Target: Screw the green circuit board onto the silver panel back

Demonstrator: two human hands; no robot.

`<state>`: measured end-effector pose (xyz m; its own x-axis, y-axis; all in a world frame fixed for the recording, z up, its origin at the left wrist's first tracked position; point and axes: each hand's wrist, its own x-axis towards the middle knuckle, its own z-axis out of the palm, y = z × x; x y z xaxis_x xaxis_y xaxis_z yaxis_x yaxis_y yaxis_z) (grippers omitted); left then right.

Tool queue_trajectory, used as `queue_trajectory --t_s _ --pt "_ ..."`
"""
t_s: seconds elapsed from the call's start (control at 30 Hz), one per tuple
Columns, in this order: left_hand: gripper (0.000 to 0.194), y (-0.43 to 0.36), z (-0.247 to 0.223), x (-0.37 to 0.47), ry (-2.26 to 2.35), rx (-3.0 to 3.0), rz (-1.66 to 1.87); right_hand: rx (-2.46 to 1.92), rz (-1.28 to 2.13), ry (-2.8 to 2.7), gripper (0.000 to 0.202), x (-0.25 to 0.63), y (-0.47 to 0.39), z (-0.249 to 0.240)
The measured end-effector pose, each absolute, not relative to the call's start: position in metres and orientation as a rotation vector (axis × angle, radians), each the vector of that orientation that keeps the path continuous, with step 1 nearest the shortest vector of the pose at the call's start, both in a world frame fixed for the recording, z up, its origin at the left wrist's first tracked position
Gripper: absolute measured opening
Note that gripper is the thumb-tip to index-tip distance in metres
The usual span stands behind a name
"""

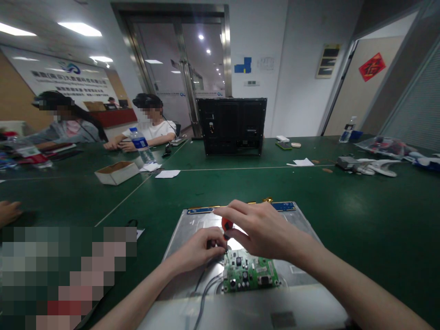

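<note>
In front of me a silver metal panel (302,293) lies on the table, with a green circuit board (252,271) on its middle. My right hand (263,224) grips the handle of a red and black screwdriver (227,223), which stands upright over the board's far left corner. Close to the screwdriver's lower end, my left hand (202,245) is closed in a pinch; what its fingertips hold is hidden. Grey cables (203,298) run from the board's left side toward me. A narrow blue circuit strip (287,206) lines the panel's far edge.
On the green table (364,220) stand a black monitor-like unit (232,126), an open white box (117,173) and a water bottle (140,145). White gloves (378,166) lie right. Two people (160,123) sit across at left; another person's hand (9,213) is at the left edge.
</note>
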<state>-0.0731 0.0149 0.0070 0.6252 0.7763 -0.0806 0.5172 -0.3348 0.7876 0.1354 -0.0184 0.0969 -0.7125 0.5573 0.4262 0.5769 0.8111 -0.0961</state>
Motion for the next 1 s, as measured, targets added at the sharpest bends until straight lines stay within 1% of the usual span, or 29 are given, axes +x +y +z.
queue_trajectory --t_s 0.13,0.2,0.27,0.43,0.5,0.67,0.87,1.0 --pt "0.011 0.0154 0.006 -0.0743 1.007 1.996 0.412 -0.838 -0.135 -2.539 0.022 0.1351 -0.0168 0.0953" --pt "0.011 0.0159 0.005 -0.0749 1.006 1.995 0.402 -0.83 -0.141 -2.537 0.021 0.1352 -0.0161 0.0941" --pt "0.011 0.0164 0.0036 -0.0753 1.004 2.004 0.395 -0.827 -0.112 -2.534 0.023 0.1354 -0.0162 0.0936" --pt "0.012 0.0166 0.0011 -0.0749 0.972 2.03 0.425 -0.817 -0.031 -2.548 0.043 0.1356 -0.0187 0.0959" --pt "0.012 0.0164 0.0021 -0.0746 0.952 2.032 0.424 -0.814 -0.017 -2.567 0.045 0.1357 -0.0193 0.097" --pt "0.011 0.0163 0.0059 -0.0744 0.979 2.033 0.398 -0.838 -0.006 -2.562 0.038 0.1354 -0.0188 0.098" --pt "0.011 0.0164 0.0064 -0.0747 1.015 2.035 0.388 -0.837 -0.118 -2.542 0.023 0.1346 -0.0175 0.0954" --pt "0.012 0.0166 0.0055 -0.0753 1.035 2.037 0.378 -0.837 -0.115 -2.532 0.022 0.1353 -0.0173 0.0949"
